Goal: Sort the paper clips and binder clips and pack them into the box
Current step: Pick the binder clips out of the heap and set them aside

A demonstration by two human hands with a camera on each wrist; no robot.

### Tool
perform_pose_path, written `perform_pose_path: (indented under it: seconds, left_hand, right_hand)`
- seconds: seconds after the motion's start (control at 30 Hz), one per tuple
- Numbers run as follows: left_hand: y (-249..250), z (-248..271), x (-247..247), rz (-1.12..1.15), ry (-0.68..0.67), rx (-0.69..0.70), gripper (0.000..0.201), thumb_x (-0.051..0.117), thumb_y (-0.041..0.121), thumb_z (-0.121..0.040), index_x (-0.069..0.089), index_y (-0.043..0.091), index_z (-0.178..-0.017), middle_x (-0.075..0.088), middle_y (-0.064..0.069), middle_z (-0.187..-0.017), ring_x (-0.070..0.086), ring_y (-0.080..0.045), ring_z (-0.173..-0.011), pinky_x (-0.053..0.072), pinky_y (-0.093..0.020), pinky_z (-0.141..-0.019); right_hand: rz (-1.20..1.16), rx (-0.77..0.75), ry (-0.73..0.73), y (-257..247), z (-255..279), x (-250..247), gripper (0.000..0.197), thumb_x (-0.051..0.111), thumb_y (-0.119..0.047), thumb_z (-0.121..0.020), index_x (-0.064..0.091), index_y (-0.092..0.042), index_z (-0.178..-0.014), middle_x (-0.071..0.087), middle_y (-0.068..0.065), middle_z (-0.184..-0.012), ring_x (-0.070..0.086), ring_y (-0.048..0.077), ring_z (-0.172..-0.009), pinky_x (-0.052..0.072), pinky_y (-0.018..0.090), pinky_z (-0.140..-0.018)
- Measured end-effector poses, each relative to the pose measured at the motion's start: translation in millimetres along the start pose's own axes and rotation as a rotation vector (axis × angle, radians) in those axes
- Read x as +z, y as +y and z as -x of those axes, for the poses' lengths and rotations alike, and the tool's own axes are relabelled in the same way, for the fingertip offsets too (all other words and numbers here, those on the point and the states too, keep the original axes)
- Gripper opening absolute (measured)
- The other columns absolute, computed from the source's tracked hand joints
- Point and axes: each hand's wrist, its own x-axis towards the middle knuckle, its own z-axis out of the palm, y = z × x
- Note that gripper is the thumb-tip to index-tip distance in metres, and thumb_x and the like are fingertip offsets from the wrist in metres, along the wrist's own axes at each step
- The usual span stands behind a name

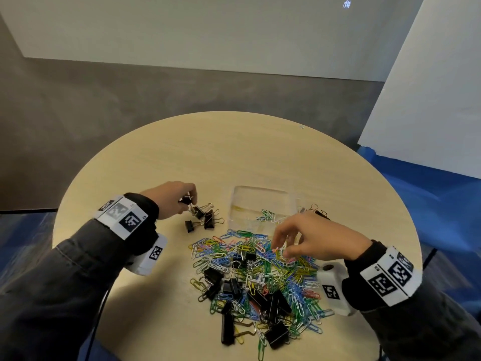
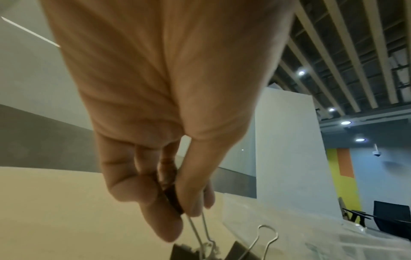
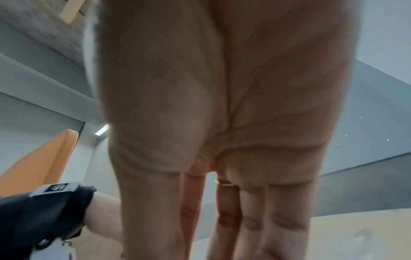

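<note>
My left hand (image 1: 188,201) pinches a black binder clip (image 1: 185,200) just above a small group of binder clips (image 1: 205,218) lying left of the clear plastic box (image 1: 263,201). In the left wrist view my left hand (image 2: 177,207) has the clip (image 2: 171,197) between thumb and fingers, its wire handles pointing down at a clip on the table (image 2: 240,251). The box holds a few paper clips (image 1: 266,214). My right hand (image 1: 279,250) reaches into the mixed pile (image 1: 260,280) and pinches a pink paper clip (image 1: 274,248). Its fingers (image 3: 231,219) hang downward.
The round wooden table (image 1: 234,142) has bare room at the back and left. Several larger black binder clips (image 1: 276,334) lie in the near part of the pile. More binder clips (image 1: 318,211) sit behind my right hand. A white panel (image 1: 429,100) stands at the right.
</note>
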Motion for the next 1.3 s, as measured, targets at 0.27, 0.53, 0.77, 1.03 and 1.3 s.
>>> perform_pose_path:
  seconds: [0.27,0.53,0.77,1.03,1.3]
  left_hand:
    - [-5.0,-4.7,9.0,-0.046,-0.035,-0.049,0.035,0.060,0.015,-0.091,0.048,0.022,-0.124,0.051,-0.005,-0.119,0.051,-0.020,-0.094,0.042,-0.030,-0.084]
    - [8.0,-0.8,2.7,-0.111,-0.011,-0.034,0.037,0.060,0.029,-0.091,0.048,0.021,-0.126,0.050,-0.004,-0.123,0.048,-0.016,-0.090,0.040,-0.026,-0.080]
    - [54.2,26.8,4.1,-0.022,-0.208,0.092,0.026,0.071,0.040,-0.081,0.061,0.017,-0.086,0.070,0.002,-0.077,0.061,-0.011,-0.067,0.048,-0.024,-0.064]
    - [93.1,45.9,33.4,-0.408,-0.385,0.049,0.060,0.072,0.060,-0.069,0.054,0.009,-0.095,0.059,-0.001,-0.090,0.057,-0.021,-0.083,0.052,-0.035,-0.078]
    - [98.0,45.9,34.4,-0.343,-0.351,0.069,0.055,0.076,0.041,-0.075,0.055,0.006,-0.112,0.060,-0.007,-0.111,0.057,-0.023,-0.096,0.045,-0.029,-0.074]
  right_hand:
    - [0.082,-0.111,-0.053,-15.8,-15.6,31.2,0.037,0.068,-0.016,-0.087,0.061,-0.038,-0.116,0.059,-0.011,-0.106,0.054,0.003,-0.090,0.046,0.023,-0.078]
    - [0.159,-0.098,-0.043,-23.7,-18.9,37.8,0.025,0.073,-0.016,-0.082,0.066,-0.022,-0.105,0.054,-0.010,-0.093,0.043,-0.005,-0.067,0.029,0.010,-0.055]
    - [0.103,-0.073,-0.031,-22.7,-15.1,33.2,0.019,0.074,-0.026,-0.081,0.065,-0.016,-0.096,0.064,-0.004,-0.087,0.051,-0.001,-0.064,0.043,0.016,-0.059]
    - [0.193,0.344,0.160,21.9,5.6,-15.4,0.016,0.075,-0.025,-0.078,0.065,-0.012,-0.075,0.064,-0.001,-0.073,0.060,0.014,-0.065,0.037,0.018,-0.052]
    - [0.248,0.593,0.144,36.1,7.8,-15.9,0.035,0.083,-0.023,-0.070,0.049,-0.015,-0.069,0.063,0.006,-0.077,0.067,0.024,-0.066,0.057,0.034,-0.059]
